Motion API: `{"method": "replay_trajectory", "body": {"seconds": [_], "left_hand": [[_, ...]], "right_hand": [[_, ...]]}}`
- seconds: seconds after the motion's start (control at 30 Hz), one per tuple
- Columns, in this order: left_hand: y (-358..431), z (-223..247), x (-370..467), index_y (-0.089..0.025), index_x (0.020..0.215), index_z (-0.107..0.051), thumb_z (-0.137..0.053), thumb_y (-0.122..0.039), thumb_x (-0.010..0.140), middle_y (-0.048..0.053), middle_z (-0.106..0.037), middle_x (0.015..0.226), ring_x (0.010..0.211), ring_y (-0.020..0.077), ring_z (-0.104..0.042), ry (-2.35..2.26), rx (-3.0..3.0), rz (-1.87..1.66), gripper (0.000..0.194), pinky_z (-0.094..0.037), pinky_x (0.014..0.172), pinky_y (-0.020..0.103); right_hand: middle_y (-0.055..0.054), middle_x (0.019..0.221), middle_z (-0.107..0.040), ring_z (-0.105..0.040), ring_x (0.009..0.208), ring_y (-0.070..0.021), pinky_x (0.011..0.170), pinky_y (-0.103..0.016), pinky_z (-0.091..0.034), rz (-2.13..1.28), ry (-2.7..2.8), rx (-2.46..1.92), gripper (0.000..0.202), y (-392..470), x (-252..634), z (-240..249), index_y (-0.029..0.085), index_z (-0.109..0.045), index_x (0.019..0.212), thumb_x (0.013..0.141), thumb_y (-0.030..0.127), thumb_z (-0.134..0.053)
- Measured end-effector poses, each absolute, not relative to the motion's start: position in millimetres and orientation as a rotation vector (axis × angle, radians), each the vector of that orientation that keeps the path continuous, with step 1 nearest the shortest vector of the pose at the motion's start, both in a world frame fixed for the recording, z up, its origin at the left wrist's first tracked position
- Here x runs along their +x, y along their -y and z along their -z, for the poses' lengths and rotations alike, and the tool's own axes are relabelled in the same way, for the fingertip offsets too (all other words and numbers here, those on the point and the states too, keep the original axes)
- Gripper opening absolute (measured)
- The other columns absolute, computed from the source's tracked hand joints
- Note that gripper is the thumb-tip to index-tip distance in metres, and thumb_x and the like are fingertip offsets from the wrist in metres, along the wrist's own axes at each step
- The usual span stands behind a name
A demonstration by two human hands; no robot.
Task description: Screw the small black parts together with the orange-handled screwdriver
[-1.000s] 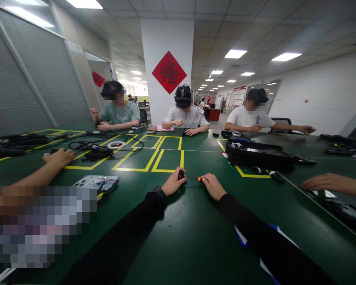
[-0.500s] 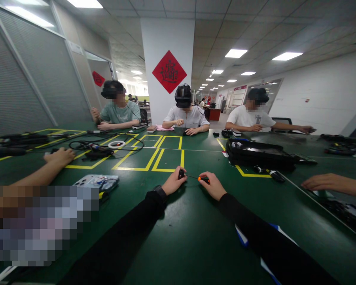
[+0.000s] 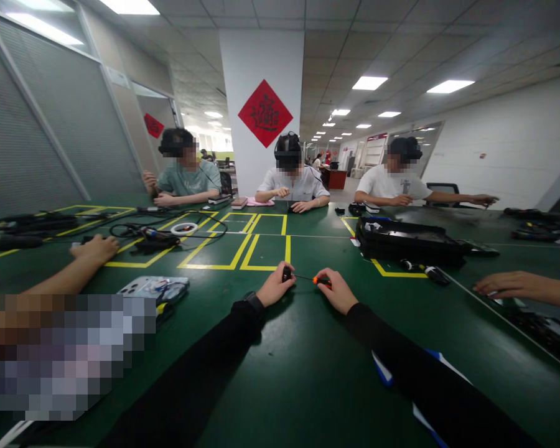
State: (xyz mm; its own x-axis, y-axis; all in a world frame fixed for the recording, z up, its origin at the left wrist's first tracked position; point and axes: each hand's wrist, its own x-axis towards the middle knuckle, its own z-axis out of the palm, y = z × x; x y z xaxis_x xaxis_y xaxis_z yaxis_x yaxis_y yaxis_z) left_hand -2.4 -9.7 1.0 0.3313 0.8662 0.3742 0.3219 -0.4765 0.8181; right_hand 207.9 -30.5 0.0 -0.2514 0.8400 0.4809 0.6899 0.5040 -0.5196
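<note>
My right hand point(image 3: 340, 292) is closed around the orange and black handle of a screwdriver point(image 3: 316, 280). Its thin metal shaft points left, towards a small black part point(image 3: 286, 274) pinched in my left hand point(image 3: 274, 286). The shaft's end meets or nearly meets that part; I cannot tell which. What kind of part it is cannot be made out, as my fingers cover much of it. Both hands are low over the middle of the green table point(image 3: 280, 398), in front of a yellow-taped rectangle.
Black cables and a white cable coil point(image 3: 184, 229) lie at the left. A black tray-like case point(image 3: 408, 241) stands at the right, with a computer mouse point(image 3: 435, 274) nearby. Co-workers' hands point(image 3: 96, 249) reach in from both sides. A blue-and-white packet point(image 3: 382, 368) lies under my right forearm.
My hands keep almost the same pose, with the screwdriver still pointing at the black part. The whole view has shifted very slightly. At the far right, a co-worker's outstretched hand has moved a little.
</note>
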Motion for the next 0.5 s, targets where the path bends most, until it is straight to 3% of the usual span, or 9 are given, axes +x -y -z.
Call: {"method": "replay_trajectory", "body": {"seconds": [0.2, 0.5], "left_hand": [[9.1, -0.3, -2.0, -0.019, 0.095, -0.044, -0.048, -0.024, 0.073, 0.000, -0.055, 0.082, 0.074, 0.0119, -0.052, -1.039, 1.990, -1.118, 0.023, -0.041, 0.073, 0.027], [7.7, 1.7, -2.3, -0.019, 0.095, -0.044, -0.048, -0.026, 0.073, 0.000, -0.055, 0.080, 0.071, 0.0115, -0.052, -1.041, 1.996, -1.110, 0.023, -0.041, 0.072, 0.027]], "right_hand": [[-0.004, 0.092, -0.058, -0.049, 0.089, -0.0164, 0.080, -0.031, -0.036, -0.305, 1.936, -1.272, 0.023, 31.3, 206.2, -0.5, 0.019, -0.054, 0.096, 0.079, 0.031, -0.045], [-0.004, 0.086, -0.058, -0.048, 0.084, -0.0154, 0.079, -0.029, -0.035, -0.216, 2.033, -1.352, 0.031, 22.9, 209.1, 8.3, 0.019, -0.059, 0.085, 0.086, 0.028, -0.030]]}}
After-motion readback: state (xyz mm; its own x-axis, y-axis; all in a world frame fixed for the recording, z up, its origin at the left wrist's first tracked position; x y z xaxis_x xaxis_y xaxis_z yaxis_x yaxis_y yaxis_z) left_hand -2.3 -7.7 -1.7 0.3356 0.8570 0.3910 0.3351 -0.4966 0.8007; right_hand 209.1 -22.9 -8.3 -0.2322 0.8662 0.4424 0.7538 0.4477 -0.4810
